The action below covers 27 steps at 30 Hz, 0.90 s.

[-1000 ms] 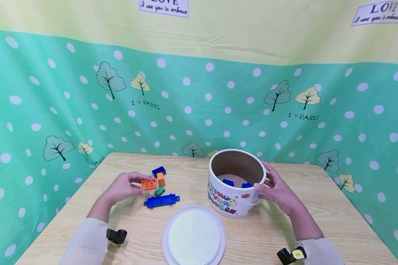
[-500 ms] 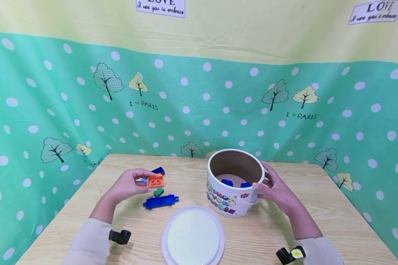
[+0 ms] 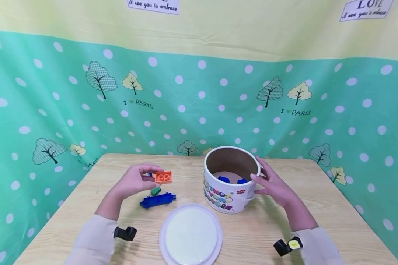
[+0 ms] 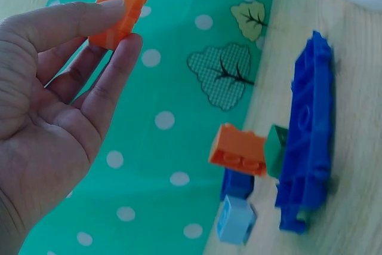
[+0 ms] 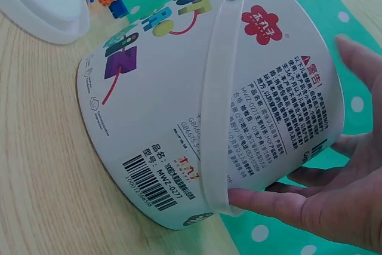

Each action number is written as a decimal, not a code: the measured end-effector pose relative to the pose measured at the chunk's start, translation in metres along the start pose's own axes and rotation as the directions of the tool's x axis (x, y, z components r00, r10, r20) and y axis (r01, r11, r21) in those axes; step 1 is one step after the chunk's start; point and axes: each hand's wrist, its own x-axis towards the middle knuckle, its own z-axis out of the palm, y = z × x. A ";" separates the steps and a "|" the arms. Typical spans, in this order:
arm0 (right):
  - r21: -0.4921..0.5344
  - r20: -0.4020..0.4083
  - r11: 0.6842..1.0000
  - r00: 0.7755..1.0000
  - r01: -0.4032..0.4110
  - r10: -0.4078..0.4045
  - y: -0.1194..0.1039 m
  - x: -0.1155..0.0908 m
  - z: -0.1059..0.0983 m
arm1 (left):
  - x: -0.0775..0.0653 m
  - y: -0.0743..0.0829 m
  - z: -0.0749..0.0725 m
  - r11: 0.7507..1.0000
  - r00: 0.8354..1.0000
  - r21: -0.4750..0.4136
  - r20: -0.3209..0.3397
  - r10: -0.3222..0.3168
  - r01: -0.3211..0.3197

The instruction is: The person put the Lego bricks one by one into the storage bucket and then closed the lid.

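My left hand (image 3: 134, 180) pinches an orange toy brick (image 3: 164, 177) between thumb and fingers, its hollow underside facing the head camera. In the left wrist view this brick is held above the table, away from the others. With my right hand (image 3: 275, 186) I grip the right side of a white printed toy bucket (image 3: 219, 197), thumb near the rim and fingers round its wall. The bucket stands uncovered, with blue bricks (image 3: 223, 179) on its floor. Its white handle (image 5: 219, 94) hangs down its side, touched by a finger in the right wrist view.
A long blue vehicle base (image 3: 157, 200) lies left of the round white lid (image 3: 190, 235). Near it are a green brick (image 3: 155, 191), another orange brick (image 4: 239, 150), a dark blue brick (image 4: 237, 183) and a light blue brick (image 4: 234, 220). A dotted curtain (image 3: 172, 121) hangs behind the table.
My left hand has lifted the orange brick and carried it rightward from the loose pile, towards the bucket. The right hand keeps its hold on the bucket. The head view has shifted slightly.
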 end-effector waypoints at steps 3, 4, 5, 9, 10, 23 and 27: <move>0.010 -0.019 1.000 1.000 -0.015 0.015 0.000 0.002 0.001 | 0.005 0.005 0.003 0.999 1.000 0.019 0.008 0.026 -0.026; 0.018 -0.023 1.000 1.000 -0.020 0.020 0.000 0.002 0.001 | 0.007 0.007 0.004 0.999 0.999 0.017 0.013 0.036 -0.036; 0.028 -0.025 0.999 0.999 -0.024 0.024 0.000 0.002 0.001 | 0.009 0.009 0.005 0.999 0.999 0.019 0.021 0.047 -0.047; 0.053 -0.037 0.998 0.999 -0.032 0.034 0.000 0.001 0.003 | 0.016 0.016 0.009 0.997 0.996 -0.004 0.046 0.075 -0.075; 0.056 -0.036 0.998 0.999 -0.030 0.032 -0.001 0.001 0.003 | 0.017 0.018 0.010 0.997 0.996 -0.013 0.054 0.075 -0.074; 0.058 -0.047 0.998 0.998 -0.032 0.035 -0.004 0.001 0.002 | 0.038 0.054 0.023 0.991 0.985 -0.012 0.100 0.137 -0.137; 0.064 -0.040 0.997 0.998 -0.037 0.040 -0.003 0.001 0.004 | 0.044 0.063 0.026 0.992 0.984 -0.039 0.130 0.122 -0.118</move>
